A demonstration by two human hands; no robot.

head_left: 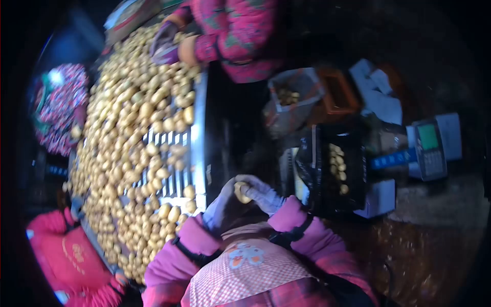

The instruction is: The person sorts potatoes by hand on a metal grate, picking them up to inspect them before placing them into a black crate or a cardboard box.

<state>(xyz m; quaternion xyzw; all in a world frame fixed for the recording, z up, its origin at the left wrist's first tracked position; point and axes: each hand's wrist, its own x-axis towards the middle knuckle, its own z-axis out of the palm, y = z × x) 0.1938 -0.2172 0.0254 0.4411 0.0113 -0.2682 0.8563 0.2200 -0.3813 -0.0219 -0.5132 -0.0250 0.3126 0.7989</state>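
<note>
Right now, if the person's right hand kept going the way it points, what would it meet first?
Probably the left hand: the right hand points at it, with only the potato they hold in between. Past that lies the sorting table's metal rim, though depth is unclear.

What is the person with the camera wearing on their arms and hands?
Both arms are in puffy pink padded sleeves, each crossed by a dark strap. Both the left hand and the right hand wear pale lavender-grey gloves. A pink-and-white checked apron with a flower-like motif covers the front between the sleeves.
</note>
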